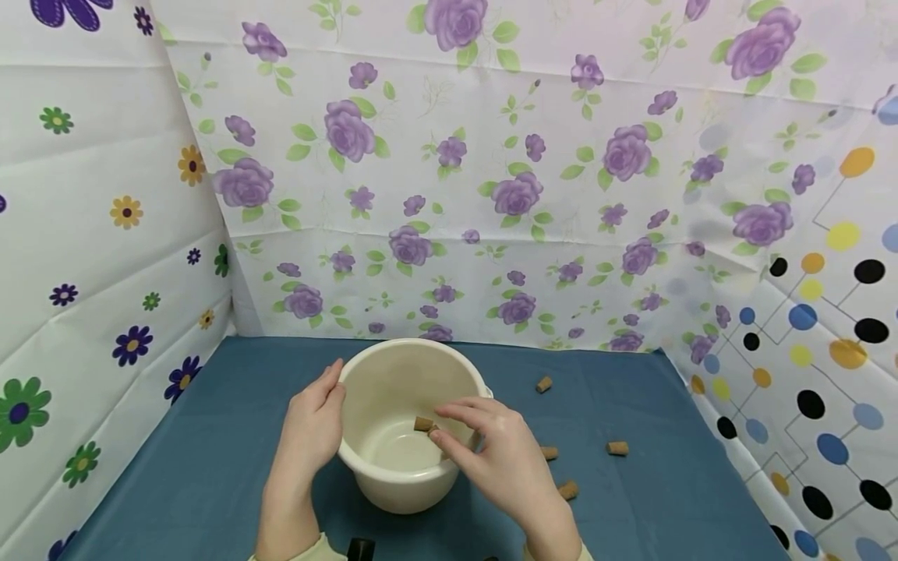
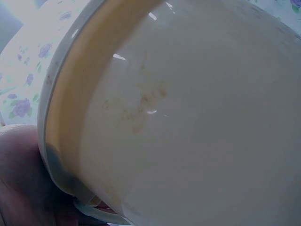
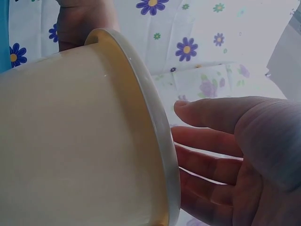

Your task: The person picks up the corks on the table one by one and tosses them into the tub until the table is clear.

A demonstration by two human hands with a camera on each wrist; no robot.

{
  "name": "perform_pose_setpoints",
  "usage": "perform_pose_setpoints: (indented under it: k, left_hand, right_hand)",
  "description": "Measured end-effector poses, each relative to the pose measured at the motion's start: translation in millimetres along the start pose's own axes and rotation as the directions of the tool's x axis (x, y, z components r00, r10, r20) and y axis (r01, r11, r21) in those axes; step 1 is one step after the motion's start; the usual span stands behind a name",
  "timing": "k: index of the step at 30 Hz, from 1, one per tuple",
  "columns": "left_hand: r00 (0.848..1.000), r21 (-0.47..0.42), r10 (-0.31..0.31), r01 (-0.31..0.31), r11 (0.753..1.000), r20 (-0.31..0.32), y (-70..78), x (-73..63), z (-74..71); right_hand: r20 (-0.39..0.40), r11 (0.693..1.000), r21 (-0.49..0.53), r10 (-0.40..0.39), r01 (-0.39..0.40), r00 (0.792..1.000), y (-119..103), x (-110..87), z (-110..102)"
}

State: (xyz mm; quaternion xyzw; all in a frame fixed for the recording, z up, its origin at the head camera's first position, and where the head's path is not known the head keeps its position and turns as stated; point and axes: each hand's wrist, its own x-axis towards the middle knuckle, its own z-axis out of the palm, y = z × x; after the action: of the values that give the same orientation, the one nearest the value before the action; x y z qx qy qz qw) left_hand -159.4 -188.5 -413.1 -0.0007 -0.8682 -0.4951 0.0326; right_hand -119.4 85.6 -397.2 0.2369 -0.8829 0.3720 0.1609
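A cream bucket (image 1: 396, 483) with a wide rim stands on the blue cloth, its mouth tipped somewhat towards me. My left hand (image 1: 316, 417) grips its left rim; in the left wrist view that hand (image 2: 21, 174) lies at the rim beside a lug-like handle (image 2: 101, 214). Over the right side of the mouth is my right hand (image 1: 501, 448), fingers loosely extended. The right wrist view shows this hand (image 3: 235, 155) with thumb and fingers apart and nothing visible between them. A cork (image 1: 423, 424) appears inside the bucket, with another small brown piece by the thumb tip, partly hidden.
Several corks lie on the blue cloth (image 1: 673, 499) right of the bucket: one cork (image 1: 543, 384) farther back, another cork (image 1: 617, 449) to the right, others near my right wrist. Patterned sheets (image 1: 449, 195) enclose the back and sides. A black object (image 1: 361, 549) shows at the bottom edge.
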Motion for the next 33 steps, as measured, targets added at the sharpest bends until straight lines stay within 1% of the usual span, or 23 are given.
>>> perform_pose_setpoints:
  k: [8,16,23,33]
  left_hand:
    - [1.000,0.009,0.006,-0.006,1.000,-0.007,-1.2,0.2,0.5]
    - [1.000,0.007,0.009,-0.009,1.000,-0.008,-1.0,0.4,0.0]
    - [1.000,0.008,0.008,-0.007,1.000,-0.006,0.0,-0.1,-0.1]
    - [1.000,-0.003,0.012,-0.012,1.000,-0.007,0.5,-0.8,0.2]
  right_hand:
    - [-0.003,1.000,0.006,-0.002,0.002,1.000,-0.4,-0.1,0.4]
    - [-0.020,0.999,0.001,-0.038,0.038,0.999,1.0,-0.5,-0.3]
    - [-0.026,0.999,0.004,-0.048,0.048,0.999,1.3,-0.7,-0.5]
    - [-0.023,0.999,0.023,-0.047,0.047,0.999,1.0,-0.4,-1.1]
